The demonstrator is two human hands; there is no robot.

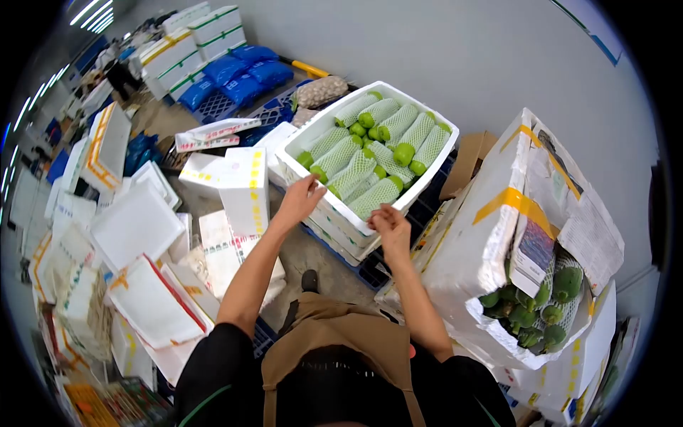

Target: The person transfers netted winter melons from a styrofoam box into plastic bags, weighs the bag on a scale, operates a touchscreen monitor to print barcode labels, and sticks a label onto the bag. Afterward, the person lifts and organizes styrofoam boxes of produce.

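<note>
A white foam box (439,161) stands in front of me, filled with long bright-green produce (353,176) in white foam net sleeves. Several small round green pieces lie in its middle. My left hand (302,200) is at the near left rim, beside a sleeved piece, with its fingers bent together. Close to the near corner is my right hand (392,228), fingers curled in a pinch near the end of another sleeved piece. Whatever lies between the fingers of either hand is too small or hidden to make out.
To the right, a torn foam box (462,263) holds darker green produce (567,285) and paper. Foam boxes and lids (135,220) are heaped on the left. Blue bags (242,89) and a net sack (320,92) lie behind, along the wall (441,50).
</note>
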